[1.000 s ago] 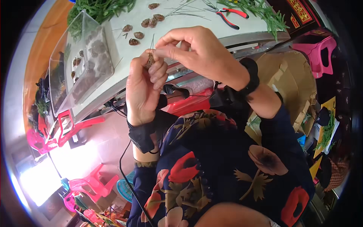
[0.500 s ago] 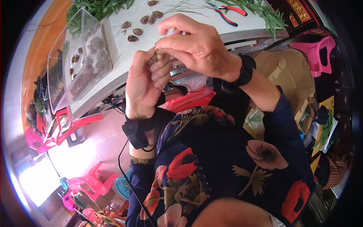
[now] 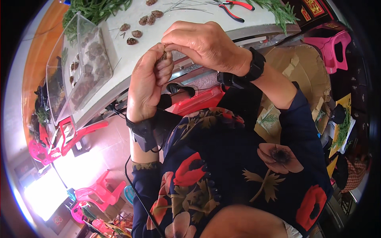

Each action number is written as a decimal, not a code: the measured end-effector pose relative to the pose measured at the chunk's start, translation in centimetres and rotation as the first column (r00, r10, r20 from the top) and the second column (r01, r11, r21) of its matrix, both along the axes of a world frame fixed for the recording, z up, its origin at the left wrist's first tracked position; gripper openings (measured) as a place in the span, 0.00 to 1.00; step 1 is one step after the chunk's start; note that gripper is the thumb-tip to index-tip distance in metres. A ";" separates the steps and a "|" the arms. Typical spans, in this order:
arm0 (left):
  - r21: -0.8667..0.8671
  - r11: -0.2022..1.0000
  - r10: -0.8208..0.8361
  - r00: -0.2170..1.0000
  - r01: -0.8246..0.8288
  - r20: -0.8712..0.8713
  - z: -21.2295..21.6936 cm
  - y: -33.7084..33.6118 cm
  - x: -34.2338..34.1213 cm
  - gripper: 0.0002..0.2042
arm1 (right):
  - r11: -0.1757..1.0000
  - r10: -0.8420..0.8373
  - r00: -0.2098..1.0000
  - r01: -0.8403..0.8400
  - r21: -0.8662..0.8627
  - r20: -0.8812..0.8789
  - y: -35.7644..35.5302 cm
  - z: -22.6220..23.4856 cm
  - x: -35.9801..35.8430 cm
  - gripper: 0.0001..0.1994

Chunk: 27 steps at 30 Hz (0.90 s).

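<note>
Over the table's near edge, my left hand [image 3: 146, 85] is closed around a small brown pine cone [image 3: 162, 58], mostly hidden by the fingers. My right hand [image 3: 208, 44] meets it from the right, thumb and fingers pinched together at the top of the cone. What lies in that pinch is too small to make out. Beyond my hands, several loose pine cones [image 3: 151, 19] lie on the white tabletop [image 3: 119, 55]. Thin dark wires [image 3: 188, 8] are scattered behind them, close to red-and-black pliers [image 3: 234, 15].
At the left of the table stands a clear plastic box [image 3: 81, 79] with more pine cones. Green sprigs [image 3: 95, 10] are heaped at the far left, and others [image 3: 282, 18] at the far right. Flattened cardboard [image 3: 307, 75] and a pink stool [image 3: 331, 49] are to the right.
My right fingers, raised and more spread before, have come together at the top of the cone. My left hand keeps its hold. The view has shifted slightly.
</note>
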State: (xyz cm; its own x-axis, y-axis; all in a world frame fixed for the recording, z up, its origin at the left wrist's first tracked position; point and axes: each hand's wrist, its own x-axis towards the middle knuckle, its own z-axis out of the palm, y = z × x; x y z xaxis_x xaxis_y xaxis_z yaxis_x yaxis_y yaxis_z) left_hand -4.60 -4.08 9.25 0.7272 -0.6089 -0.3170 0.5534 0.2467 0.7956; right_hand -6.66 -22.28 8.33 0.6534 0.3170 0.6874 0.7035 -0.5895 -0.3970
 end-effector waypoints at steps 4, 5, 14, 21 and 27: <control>0.005 0.999 -0.041 0.999 0.041 0.001 0.5 -0.3 0.4 0.07 | 0.992 -0.006 0.996 -0.005 0.129 0.084 -0.1 -0.6 0.2 0.06; 0.026 0.999 -0.040 0.999 0.040 0.010 0.6 -0.4 0.5 0.07 | 0.992 -0.011 0.997 0.000 0.129 0.082 -0.2 -0.7 0.2 0.06; 0.479 0.842 -0.157 0.739 -0.247 0.656 -0.7 -2.1 -0.4 0.08 | 0.972 -0.088 0.881 0.178 0.153 -0.465 -1.2 -0.9 -0.2 0.06; 0.382 0.918 -0.098 0.871 -0.107 0.481 0.0 -1.9 0.5 0.09 | 0.964 0.065 0.839 0.086 0.250 -0.541 -3.7 1.3 0.8 0.06; 0.183 0.983 -0.024 0.974 -0.018 0.226 0.5 -1.9 -0.2 0.10 | 0.969 0.235 0.960 -0.219 0.113 -0.152 -3.9 0.8 1.6 0.07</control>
